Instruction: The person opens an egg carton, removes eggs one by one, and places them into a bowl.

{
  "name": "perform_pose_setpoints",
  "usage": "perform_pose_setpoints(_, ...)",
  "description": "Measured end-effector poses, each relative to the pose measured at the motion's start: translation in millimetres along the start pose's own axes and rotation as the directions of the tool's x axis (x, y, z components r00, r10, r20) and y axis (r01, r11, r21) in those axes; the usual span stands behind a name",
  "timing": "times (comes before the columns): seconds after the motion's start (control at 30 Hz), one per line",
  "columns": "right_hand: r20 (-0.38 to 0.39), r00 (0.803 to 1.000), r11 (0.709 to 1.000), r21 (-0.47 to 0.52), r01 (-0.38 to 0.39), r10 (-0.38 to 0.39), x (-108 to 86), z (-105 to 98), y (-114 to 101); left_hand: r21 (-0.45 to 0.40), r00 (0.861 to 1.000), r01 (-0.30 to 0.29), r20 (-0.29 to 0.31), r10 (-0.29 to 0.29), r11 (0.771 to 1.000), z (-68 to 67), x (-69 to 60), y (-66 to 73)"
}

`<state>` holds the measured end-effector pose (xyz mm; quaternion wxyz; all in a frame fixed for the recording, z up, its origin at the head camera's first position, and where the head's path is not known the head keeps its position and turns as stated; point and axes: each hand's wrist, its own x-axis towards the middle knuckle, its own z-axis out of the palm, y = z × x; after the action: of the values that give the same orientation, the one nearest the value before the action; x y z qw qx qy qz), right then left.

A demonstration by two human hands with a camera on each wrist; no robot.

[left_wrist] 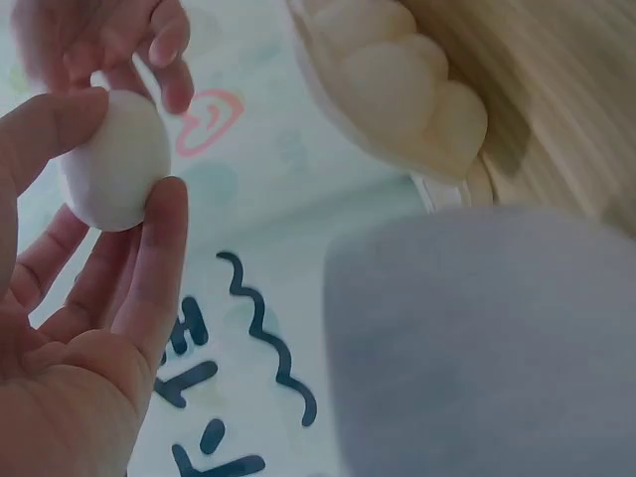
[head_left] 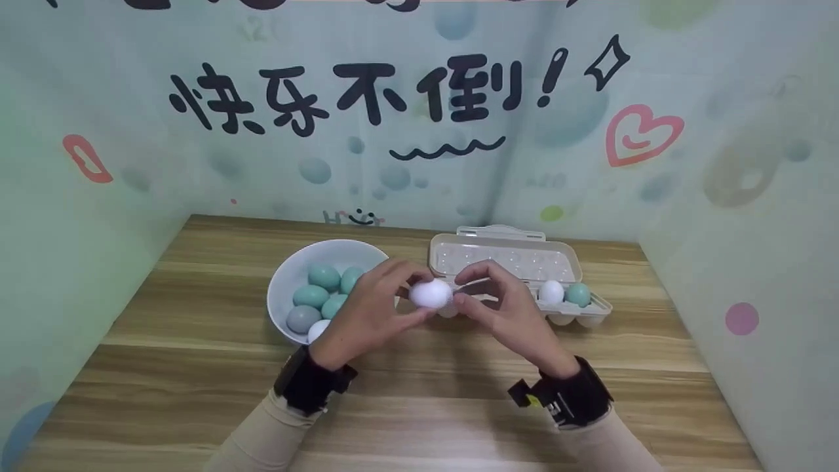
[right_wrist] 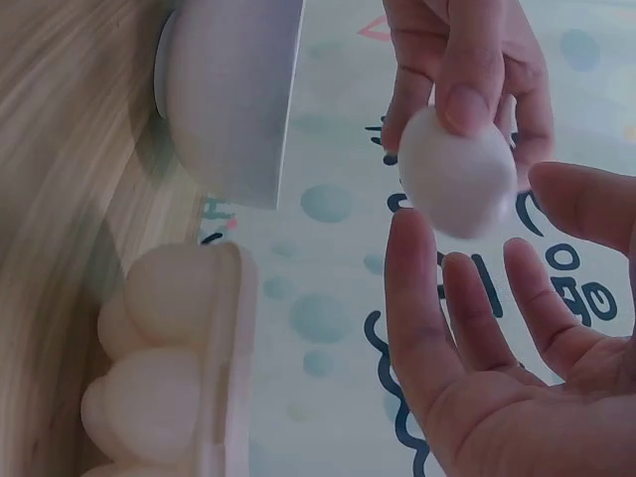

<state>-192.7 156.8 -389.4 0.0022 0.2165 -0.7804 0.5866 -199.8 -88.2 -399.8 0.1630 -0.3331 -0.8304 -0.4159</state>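
Observation:
My left hand pinches a smooth white egg between thumb and fingers, up off the table. Facing it, my right hand has its fingers spread and half bent. Its thumb and index fingertip come right up to the egg in the right wrist view; whether they touch it I cannot tell. Partly behind the left hand stands a white bowl with several green eggs, a grey egg and a white egg. Behind the right hand lies an open egg carton.
A white egg and a green egg sit at the carton's right end; my right hand hides part of its row. The wooden table ends at a printed cloth backdrop, with cloth on both sides too.

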Motion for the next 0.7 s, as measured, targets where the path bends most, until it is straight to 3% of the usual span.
perform_pose_setpoints(0.27, -0.05, 0.999, 1.0, -0.03, -0.002, 0.0, 3.8, -15.8, -3.8, 0.126, 0.995, 0.099, 0.014, -0.102, 0.987, -45.3, -4.6, -18.5)
perform_pose_setpoints(0.4, -0.078, 0.997, 0.999, -0.05, -0.01, 0.007, 2.7, -24.5, -5.5, 0.22, 0.984, 0.144, 0.069, -0.162, 0.965, -67.7, -7.1, -33.5)
perform_pose_setpoints(0.57, -0.122, 0.993, 0.998, -0.068, -0.011, 0.003, 2.4, -32.5, -4.2, 0.262, 0.949, 0.218, 0.166, -0.267, 0.94, -86.4, -7.7, -55.1)
perform_pose_setpoints(0.7, -0.138, 0.99, 0.997, -0.075, -0.004, -0.007, 2.5, -35.7, -3.5, 0.283, 0.923, 0.241, 0.229, -0.31, 0.928, -94.0, -7.7, -69.4)
